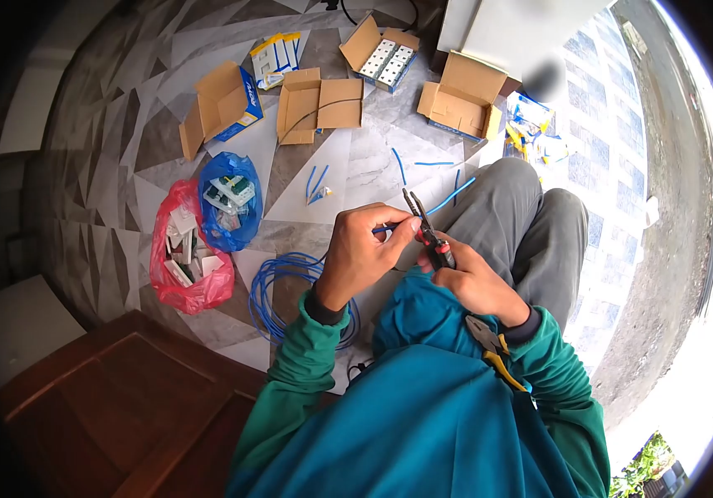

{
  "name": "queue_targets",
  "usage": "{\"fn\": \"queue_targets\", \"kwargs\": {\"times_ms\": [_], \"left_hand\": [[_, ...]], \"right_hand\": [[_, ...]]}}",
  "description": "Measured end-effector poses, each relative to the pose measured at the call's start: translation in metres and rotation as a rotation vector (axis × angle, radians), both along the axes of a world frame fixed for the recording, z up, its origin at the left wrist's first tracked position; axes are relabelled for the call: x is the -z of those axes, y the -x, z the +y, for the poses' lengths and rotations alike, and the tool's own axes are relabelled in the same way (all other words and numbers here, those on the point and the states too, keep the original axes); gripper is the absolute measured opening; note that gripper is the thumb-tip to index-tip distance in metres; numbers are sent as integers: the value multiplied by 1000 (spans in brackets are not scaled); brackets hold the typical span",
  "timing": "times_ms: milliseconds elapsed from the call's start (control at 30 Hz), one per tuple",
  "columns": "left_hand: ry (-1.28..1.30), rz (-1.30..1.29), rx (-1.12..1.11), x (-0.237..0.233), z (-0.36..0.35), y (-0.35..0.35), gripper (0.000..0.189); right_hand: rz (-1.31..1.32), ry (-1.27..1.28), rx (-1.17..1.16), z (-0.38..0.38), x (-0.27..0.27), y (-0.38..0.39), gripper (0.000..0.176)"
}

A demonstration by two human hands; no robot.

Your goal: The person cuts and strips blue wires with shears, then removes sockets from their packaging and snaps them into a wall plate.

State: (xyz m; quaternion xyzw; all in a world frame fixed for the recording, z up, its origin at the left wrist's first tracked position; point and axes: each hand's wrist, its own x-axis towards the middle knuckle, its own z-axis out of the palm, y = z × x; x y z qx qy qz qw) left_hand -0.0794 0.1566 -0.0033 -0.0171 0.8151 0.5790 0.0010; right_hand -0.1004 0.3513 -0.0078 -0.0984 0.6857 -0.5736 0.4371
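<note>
My left hand pinches a blue cable between thumb and fingers. My right hand is wrapped round the red and black handles of a pair of wire pliers, whose jaws point up and away from me. The cable passes at the pliers, and a blue length extends beyond them toward my knee. A coil of blue cable lies on the floor below my left hand. Yellow-handled pliers rest on my lap by my right forearm.
Open cardboard boxes stand on the tiled floor ahead, one box holding white parts. A red bag and a blue bag with parts sit at left. Short blue cable pieces lie ahead. A brown wooden panel is at lower left.
</note>
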Motion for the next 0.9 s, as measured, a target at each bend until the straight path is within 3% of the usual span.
{"fn": "queue_targets", "kwargs": {"times_ms": [167, 433, 567, 633, 700, 733, 767, 833, 867, 900], "left_hand": [[-22, -12, 11, 2, -3, 2, 13], [44, -61, 40, -1, -9, 1, 18], [1, -88, -79, 12, -16, -9, 18], [-51, -87, -165, 20, -26, -13, 18], [-21, 29, -115, 30, -35, -16, 19], [-22, 57, -48, 33, -38, -16, 19], [-24, 59, -46, 33, -36, -16, 19], [-202, -109, -78, 31, -32, -19, 19], [-194, -113, -71, 32, -30, -22, 19], [-231, -129, -128, 37, -30, -24, 22]], "right_hand": [[52, -29, -39, -2, -5, 4, 53], [172, -230, -143, -7, -9, 11, 36], [248, -332, -54, 15, 2, -6, 37], [661, -484, -64, 45, -5, -29, 43], [781, -789, -295, 62, -25, -36, 57], [997, -802, -377, 72, -17, -40, 69], [998, -806, -376, 75, -15, -39, 69], [1055, -508, -318, 67, -22, -23, 67], [1071, -396, -262, 53, -20, -8, 41], [996, -401, -275, 41, -11, 9, 30]]}}
